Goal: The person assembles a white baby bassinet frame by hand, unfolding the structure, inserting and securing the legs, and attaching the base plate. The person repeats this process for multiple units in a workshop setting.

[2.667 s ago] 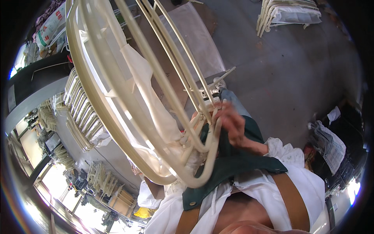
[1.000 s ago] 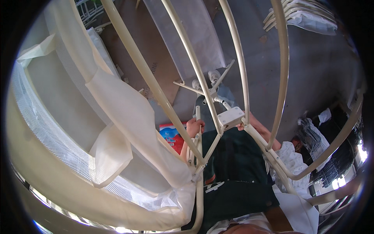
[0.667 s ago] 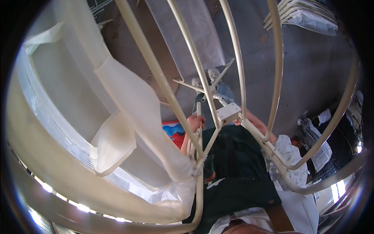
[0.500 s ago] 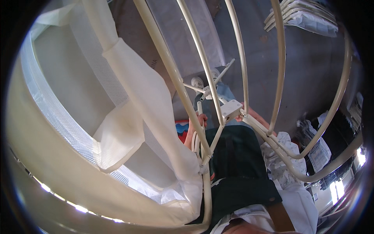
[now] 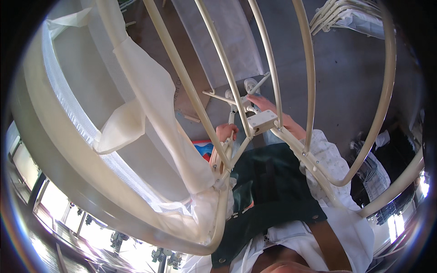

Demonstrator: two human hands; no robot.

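Note:
A cream metal-tube frame (image 5: 224, 59) with curved bars rises in front of me. White fabric (image 5: 150, 100) and mesh (image 5: 75, 107) are stretched on its left part. My left hand (image 5: 226, 132) is closed round an upright cream tube (image 5: 231, 117) low in the frame. My right hand (image 5: 266, 107) reaches in behind a white bracket (image 5: 262, 120). Its fingers are stretched out towards the white joint (image 5: 246, 103) at the foot of the frame; whether they press on it is hard to tell. Bars partly cover both forearms.
A white fabric strip (image 5: 223, 41) and brown cardboard (image 5: 157, 50) lie on the grey floor (image 5: 332, 86). Cream tube frames (image 5: 348, 16) are stacked at the far right. Black and white items (image 5: 375, 168) stand at the right. Bright windows (image 5: 52, 195) are at the left.
My right hand has moved forward and left, from beside the bracket to near the foot joint. The frame has shifted slightly left in view. My left hand stays on its tube.

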